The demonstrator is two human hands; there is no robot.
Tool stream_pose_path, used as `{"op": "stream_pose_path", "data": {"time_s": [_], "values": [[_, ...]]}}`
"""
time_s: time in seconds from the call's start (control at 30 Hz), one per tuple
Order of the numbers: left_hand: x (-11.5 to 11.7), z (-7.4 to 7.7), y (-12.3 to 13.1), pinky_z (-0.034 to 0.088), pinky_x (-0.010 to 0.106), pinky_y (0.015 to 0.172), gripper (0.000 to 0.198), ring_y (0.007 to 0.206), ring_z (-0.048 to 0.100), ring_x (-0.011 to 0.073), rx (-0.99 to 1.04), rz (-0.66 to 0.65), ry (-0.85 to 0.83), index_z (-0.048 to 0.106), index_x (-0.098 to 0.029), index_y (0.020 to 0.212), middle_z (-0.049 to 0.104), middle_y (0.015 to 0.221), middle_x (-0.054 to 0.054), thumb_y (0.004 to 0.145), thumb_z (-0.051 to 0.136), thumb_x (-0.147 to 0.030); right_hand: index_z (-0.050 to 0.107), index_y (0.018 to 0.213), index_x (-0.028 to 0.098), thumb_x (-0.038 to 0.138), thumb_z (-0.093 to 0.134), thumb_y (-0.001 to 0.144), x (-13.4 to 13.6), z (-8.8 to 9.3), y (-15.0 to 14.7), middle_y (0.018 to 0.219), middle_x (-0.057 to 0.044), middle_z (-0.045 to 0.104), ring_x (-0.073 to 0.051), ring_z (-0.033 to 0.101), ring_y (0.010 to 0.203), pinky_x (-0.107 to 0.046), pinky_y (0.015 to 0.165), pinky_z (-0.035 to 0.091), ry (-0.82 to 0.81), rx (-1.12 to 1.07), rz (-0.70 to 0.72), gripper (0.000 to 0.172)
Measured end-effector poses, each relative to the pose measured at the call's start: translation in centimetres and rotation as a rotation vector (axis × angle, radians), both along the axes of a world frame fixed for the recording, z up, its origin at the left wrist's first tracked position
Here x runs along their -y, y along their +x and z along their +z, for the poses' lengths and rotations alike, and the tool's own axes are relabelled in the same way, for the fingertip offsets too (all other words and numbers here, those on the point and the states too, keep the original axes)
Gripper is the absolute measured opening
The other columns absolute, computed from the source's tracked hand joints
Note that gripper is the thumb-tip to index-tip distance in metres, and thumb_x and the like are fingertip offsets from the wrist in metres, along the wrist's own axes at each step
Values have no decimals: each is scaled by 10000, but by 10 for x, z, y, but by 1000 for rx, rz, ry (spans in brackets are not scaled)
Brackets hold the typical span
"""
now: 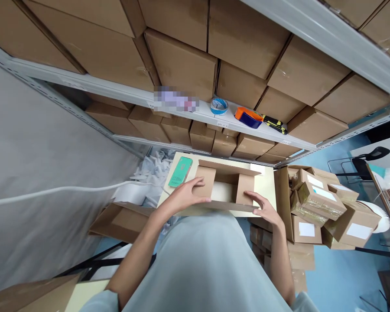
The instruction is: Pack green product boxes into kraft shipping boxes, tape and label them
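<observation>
A small cardboard box (226, 167) with its flaps up lies on a cream tabletop (268, 186) in front of me. Its middle gapes, and a pale surface shows inside. My left hand (190, 193) grips the left end, fingers curved over the side flap and thumb along the near flap. At the right end my right hand (264, 208) holds the side flap and the corner of the near flap between bent fingers and thumb. A green phone-sized packet (180, 171) lies left of the box, close to my left hand. White paper (258, 169) lies behind the box's right end.
Metal shelving (195, 115) stacked with cartons rises behind the table. On its ledge sit blue tape (219, 105), an orange-and-blue tape dispenser (248, 117) and yellow-black cutters (274, 124). A large carton (284, 203) of labelled parcels stands right; a white cable (84, 188) crosses left.
</observation>
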State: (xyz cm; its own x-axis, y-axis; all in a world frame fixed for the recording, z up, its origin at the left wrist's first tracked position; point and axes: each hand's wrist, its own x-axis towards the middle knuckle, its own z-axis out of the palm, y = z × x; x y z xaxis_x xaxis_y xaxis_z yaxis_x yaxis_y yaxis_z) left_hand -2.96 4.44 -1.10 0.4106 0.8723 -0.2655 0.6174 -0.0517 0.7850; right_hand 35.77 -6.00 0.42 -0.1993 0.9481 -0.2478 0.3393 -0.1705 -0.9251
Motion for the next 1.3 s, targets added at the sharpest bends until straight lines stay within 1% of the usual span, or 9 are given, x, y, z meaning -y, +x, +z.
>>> {"op": "stream_pose_path", "data": {"time_s": [0.1, 0.2, 0.3, 0.43, 0.7, 0.83, 0.9, 1.13, 1.3], "values": [[-6, -12, 13, 567, 497, 1153, 1106, 1368, 710, 400, -60, 164, 153, 436, -215, 1705, 716, 1498, 197, 808, 892, -674, 679, 1505, 264, 808, 849, 802, 2, -16, 0, 1462, -168, 709, -374, 692, 1308, -590, 1157, 572, 59, 183, -244, 904], [-10, -29, 26, 487, 584, 1235, 1254, 1565, 517, 489, -84, 236, 397, 232, -99, 1763, 485, 1669, 354, 837, 911, -602, 341, 1757, 250, 736, 862, 811, -2, -33, -4, 1557, -211, 590, -375, 654, 1304, -593, 1089, 599, 144, 372, -444, 1185], [-11, -40, 31, 349, 632, 1330, 1320, 1711, 239, 501, -70, 198, 542, 57, -89, 1786, 192, 1800, 399, 878, 891, -563, 12, 1821, 274, 677, 864, 833, -9, -41, -7, 1750, -231, 366, -390, 548, 1487, -598, 1195, 530, 222, 387, -407, 1366], [-7, -37, 27, 292, 584, 1377, 1260, 1749, 160, 414, -19, 113, 511, -70, -201, 1803, 104, 1863, 302, 958, 816, -499, -89, 1812, 319, 661, 871, 843, -21, -35, -8, 1854, -205, 197, -401, 468, 1589, -611, 1273, 455, 198, 335, -321, 1406], [-8, -29, 29, 362, 547, 1361, 1182, 1682, 356, 398, 16, 172, 496, 112, -248, 1802, 288, 1793, 235, 911, 865, -440, 153, 1794, 268, 667, 853, 876, -40, -29, -11, 1779, -205, 383, -390, 433, 1627, -604, 1329, 395, 243, 363, -295, 1221], [-6, -32, 19, 413, 541, 1327, 598, 1545, 516, 377, -18, 167, 486, 621, -240, 1482, 549, 1553, 175, 960, 803, -467, 567, 1521, 243, 712, 800, 905, -28, -40, -11, 1716, -196, 451, -372, 482, 1585, -571, 1316, 424, 272, 404, -323, 809], [-2, -35, 16, 437, 536, 1305, 368, 1499, 551, 369, -31, 154, 448, 710, -242, 1274, 603, 1454, 158, 998, 742, -483, 664, 1357, 244, 717, 750, 944, -20, -46, -13, 1673, -187, 500, -356, 488, 1583, -546, 1307, 438, 246, 382, -315, 634], [4, -50, 36, 489, 494, 1259, 272, 1430, 616, 334, 51, 353, 368, 687, -220, 1137, 563, 1447, 171, 1032, 667, -471, 598, 1278, 243, 720, 610, 993, -25, -57, -35, 1406, -153, 694, -298, 660, 1339, -438, 1134, 538, 131, 306, -484, 556], [-6, -76, 47, 358, 564, 1357, 693, 1684, 347, 378, 159, 448, 241, 487, -158, 1572, 393, 1719, 260, 1010, 694, -509, 525, 1328, 234, 741, 540, 1001, -38, -58, -43, 1367, -132, 703, -243, 709, 1059, -353, 955, 562, 75, 362, -529, 603]]}}
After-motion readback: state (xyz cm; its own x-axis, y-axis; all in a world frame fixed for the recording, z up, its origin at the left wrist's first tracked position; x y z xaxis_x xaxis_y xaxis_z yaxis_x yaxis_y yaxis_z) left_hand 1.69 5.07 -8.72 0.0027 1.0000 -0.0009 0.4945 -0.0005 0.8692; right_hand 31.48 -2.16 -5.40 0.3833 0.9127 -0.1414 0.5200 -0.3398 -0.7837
